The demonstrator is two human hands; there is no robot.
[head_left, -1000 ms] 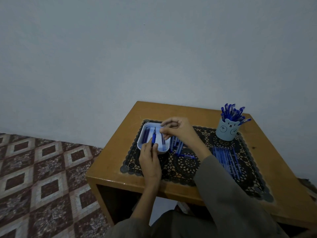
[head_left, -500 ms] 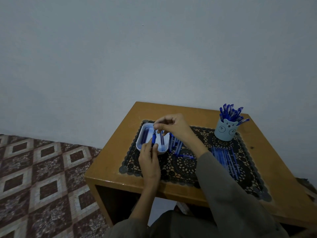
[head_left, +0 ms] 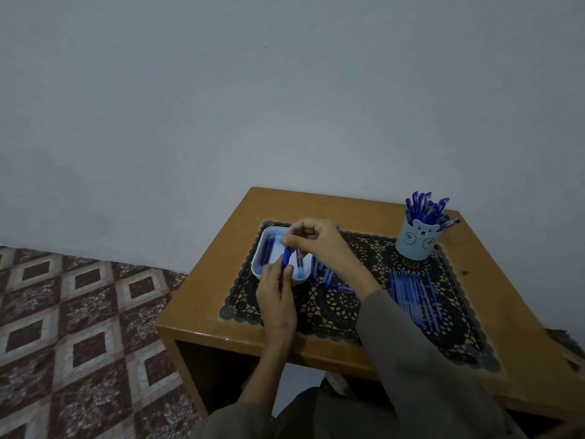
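Note:
My left hand (head_left: 276, 293) grips a blue pen (head_left: 286, 256) upright over the near end of a white tray (head_left: 261, 248). My right hand (head_left: 313, 240) hovers above it, thumb and fingers pinching the pen's top end. The tray holds a few dark blue pens along its left side. Loose blue pens (head_left: 329, 275) lie on the mat just right of the tray, partly hidden by my right wrist. A row of pen refills (head_left: 414, 294) lies on the mat further right.
A light blue bear-face cup (head_left: 417, 239) full of blue pens stands at the back right of the wooden table (head_left: 221, 245). A black lace mat (head_left: 342, 307) covers the tabletop's middle. A wall rises right behind; patterned floor tiles (head_left: 79, 327) lie left.
My right hand has shifted left from beside the tray to directly above the pen held in my left hand, and now pinches its top. The left hand stays put.

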